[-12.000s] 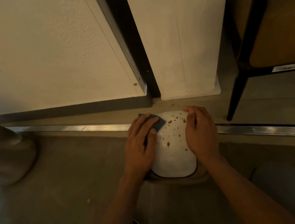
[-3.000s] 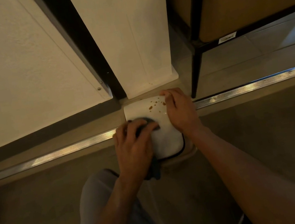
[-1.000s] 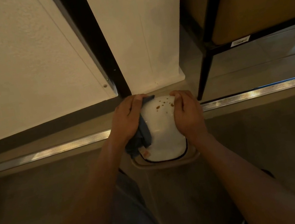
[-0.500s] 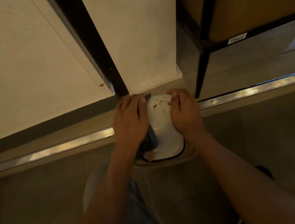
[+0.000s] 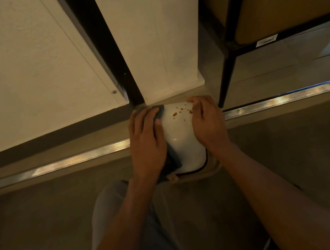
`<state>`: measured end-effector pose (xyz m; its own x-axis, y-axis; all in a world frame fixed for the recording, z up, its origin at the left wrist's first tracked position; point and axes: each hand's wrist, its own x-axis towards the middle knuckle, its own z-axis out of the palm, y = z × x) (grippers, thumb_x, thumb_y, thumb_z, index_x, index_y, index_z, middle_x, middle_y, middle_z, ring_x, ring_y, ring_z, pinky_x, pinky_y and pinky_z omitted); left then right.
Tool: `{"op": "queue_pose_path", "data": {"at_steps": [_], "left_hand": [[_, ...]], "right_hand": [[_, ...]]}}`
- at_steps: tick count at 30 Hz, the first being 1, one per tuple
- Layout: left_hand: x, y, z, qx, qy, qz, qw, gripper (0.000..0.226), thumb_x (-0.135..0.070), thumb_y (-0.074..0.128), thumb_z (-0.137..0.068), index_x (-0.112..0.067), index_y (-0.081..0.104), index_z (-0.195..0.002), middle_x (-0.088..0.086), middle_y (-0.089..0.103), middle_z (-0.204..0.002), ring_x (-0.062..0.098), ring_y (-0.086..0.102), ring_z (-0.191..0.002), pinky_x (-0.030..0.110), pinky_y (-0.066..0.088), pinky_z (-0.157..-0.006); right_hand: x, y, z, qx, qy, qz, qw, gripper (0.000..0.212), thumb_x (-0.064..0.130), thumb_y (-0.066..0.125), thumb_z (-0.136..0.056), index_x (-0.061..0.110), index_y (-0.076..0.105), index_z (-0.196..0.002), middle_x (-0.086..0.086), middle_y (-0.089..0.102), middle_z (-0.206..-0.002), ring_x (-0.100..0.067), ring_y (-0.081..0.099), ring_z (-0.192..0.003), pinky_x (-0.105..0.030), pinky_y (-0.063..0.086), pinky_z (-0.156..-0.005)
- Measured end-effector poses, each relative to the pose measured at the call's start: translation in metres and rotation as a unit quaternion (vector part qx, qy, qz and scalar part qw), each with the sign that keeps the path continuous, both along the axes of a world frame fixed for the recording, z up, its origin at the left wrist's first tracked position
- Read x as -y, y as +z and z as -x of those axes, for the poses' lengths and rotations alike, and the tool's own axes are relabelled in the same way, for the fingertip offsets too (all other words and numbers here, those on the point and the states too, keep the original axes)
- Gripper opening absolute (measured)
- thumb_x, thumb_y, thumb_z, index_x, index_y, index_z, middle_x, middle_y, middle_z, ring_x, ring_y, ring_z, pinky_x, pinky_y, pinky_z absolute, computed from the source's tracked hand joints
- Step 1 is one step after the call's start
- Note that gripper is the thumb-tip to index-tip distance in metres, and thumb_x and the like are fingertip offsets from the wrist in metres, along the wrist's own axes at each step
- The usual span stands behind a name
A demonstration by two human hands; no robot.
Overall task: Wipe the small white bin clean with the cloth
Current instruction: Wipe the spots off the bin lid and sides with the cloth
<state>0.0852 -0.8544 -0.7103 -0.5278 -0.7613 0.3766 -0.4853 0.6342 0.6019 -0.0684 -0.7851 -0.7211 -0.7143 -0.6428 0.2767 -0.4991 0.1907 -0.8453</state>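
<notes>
The small white bin (image 5: 182, 143) stands on the floor below me, its rounded white top showing between my hands. Brown spots (image 5: 180, 112) speckle its far end. My left hand (image 5: 147, 143) lies flat on the bin's left side and presses a dark blue cloth (image 5: 161, 113) against it; the cloth shows past my fingertips and under my palm. My right hand (image 5: 208, 124) grips the bin's right side, fingers curled over the far right corner near the spots. A dark line runs around the near rim.
A white wall panel (image 5: 24, 68) and a white column (image 5: 156, 31) rise just behind the bin, with a black gap between them. A black chair leg (image 5: 224, 74) stands to the right. A metal floor strip (image 5: 67, 162) runs left to right. My knee (image 5: 118, 216) is below.
Over the last second my left hand with the cloth has stayed on the bin's left side, shifting slightly. My right hand has kept its grip. The brown spots at the far end look unchanged.
</notes>
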Motion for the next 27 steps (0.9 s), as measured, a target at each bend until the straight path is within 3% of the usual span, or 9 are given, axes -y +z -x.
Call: {"op": "queue_pose_path", "data": {"at_steps": [3,5,9,14,20,23,27], "left_hand": [[-0.024,-0.017,-0.018,0.036,-0.016,0.134,0.990,0.035,-0.019,0.054,-0.101,-0.011,0.059,-0.136,0.009,0.052,-0.144,0.032,0.034,-0.143,0.045,0.028,-0.119],[-0.034,-0.028,-0.034,0.064,-0.047,0.212,0.974,0.039,-0.023,0.058,-0.099,-0.018,0.056,-0.137,0.005,0.051,-0.143,0.034,0.040,-0.137,0.049,0.033,-0.112],[-0.033,-0.031,-0.054,0.108,-0.117,0.288,0.944,0.047,-0.027,0.068,-0.092,-0.027,0.053,-0.136,-0.002,0.047,-0.138,0.032,0.046,-0.122,0.050,0.040,-0.096],[-0.038,-0.019,-0.032,0.134,-0.142,0.299,0.934,0.048,-0.030,0.071,-0.087,-0.025,0.056,-0.132,0.000,0.049,-0.133,0.031,0.046,-0.117,0.045,0.039,-0.093],[-0.045,-0.027,-0.050,0.222,-0.232,0.317,0.892,0.068,-0.050,0.079,-0.069,-0.030,0.059,-0.131,-0.004,0.046,-0.131,0.027,0.043,-0.114,0.042,0.034,-0.092],[-0.033,-0.016,-0.063,0.223,-0.199,0.310,0.902,0.074,-0.046,0.085,-0.063,-0.028,0.059,-0.129,-0.002,0.047,-0.129,0.030,0.044,-0.113,0.042,0.034,-0.087],[-0.030,-0.004,-0.044,0.171,-0.128,0.289,0.933,0.056,-0.029,0.077,-0.078,-0.024,0.057,-0.130,0.001,0.048,-0.128,0.033,0.045,-0.114,0.046,0.037,-0.090]], "right_hand": [[0.000,0.000,-0.001,-0.005,0.000,-0.006,1.000,0.029,0.014,0.039,-0.103,0.004,0.064,-0.114,-0.009,0.063,-0.112,-0.007,0.054,-0.097,0.005,0.030,-0.083],[0.001,0.000,-0.001,-0.005,0.001,-0.007,1.000,0.031,0.016,0.038,-0.103,0.005,0.064,-0.114,-0.010,0.063,-0.112,-0.009,0.055,-0.097,0.001,0.032,-0.084],[0.001,0.001,-0.002,0.011,0.005,-0.017,1.000,0.030,0.016,0.037,-0.104,0.006,0.064,-0.115,-0.009,0.062,-0.114,-0.008,0.054,-0.098,-0.011,0.036,-0.085],[0.001,0.002,-0.001,0.023,0.006,-0.021,0.999,0.035,0.021,0.035,-0.102,0.007,0.064,-0.117,-0.009,0.061,-0.117,-0.010,0.054,-0.101,-0.013,0.036,-0.084],[-0.001,0.004,0.000,0.030,0.009,-0.025,0.999,0.030,0.016,0.037,-0.104,0.009,0.064,-0.117,-0.008,0.061,-0.118,-0.007,0.051,-0.100,-0.006,0.033,-0.083],[-0.001,0.005,-0.001,0.028,0.007,-0.024,0.999,0.030,0.016,0.038,-0.104,0.008,0.064,-0.116,-0.007,0.061,-0.116,-0.007,0.051,-0.099,-0.012,0.035,-0.085],[-0.001,0.006,-0.002,0.031,0.008,-0.021,0.999,0.030,0.016,0.038,-0.104,0.008,0.064,-0.115,-0.008,0.061,-0.116,-0.008,0.052,-0.099,-0.007,0.034,-0.081]]}}
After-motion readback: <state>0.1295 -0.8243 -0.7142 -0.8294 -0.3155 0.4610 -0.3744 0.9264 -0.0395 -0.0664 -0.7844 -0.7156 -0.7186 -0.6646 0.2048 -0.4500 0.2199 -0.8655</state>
